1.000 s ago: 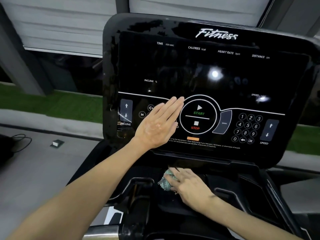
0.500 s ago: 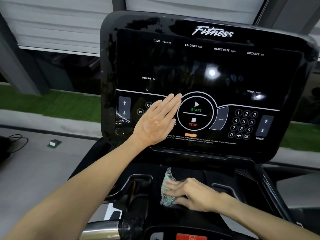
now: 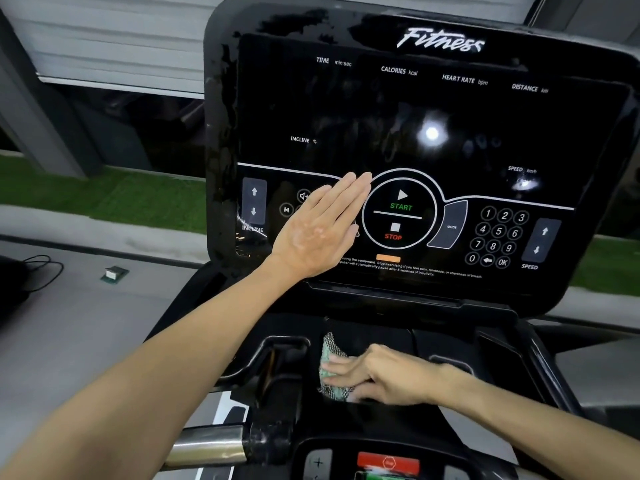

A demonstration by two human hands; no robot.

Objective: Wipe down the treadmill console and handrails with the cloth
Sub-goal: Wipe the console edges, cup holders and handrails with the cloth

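Observation:
The glossy black treadmill console (image 3: 433,109) fills the upper middle of the head view, with START and STOP buttons and a number keypad. My left hand (image 3: 320,230) lies flat on its lower left panel, fingers together and straight, holding nothing. Below the screen, my right hand (image 3: 377,375) presses a crumpled green-and-white patterned cloth (image 3: 330,362) onto the black tray (image 3: 391,337) under the console. Part of the cloth is hidden under my fingers. A chrome handrail (image 3: 207,445) juts in at the lower left.
A red safety stop key (image 3: 388,462) sits at the bottom centre. A black cup-holder recess (image 3: 277,362) lies left of the cloth. On the grey floor at left are a small green-white block (image 3: 114,273) and a black cable (image 3: 38,271). Green turf runs behind.
My right hand has slid the cloth toward me and slightly left along the tray. My left hand has stayed flat on the console. The view has tilted down a little.

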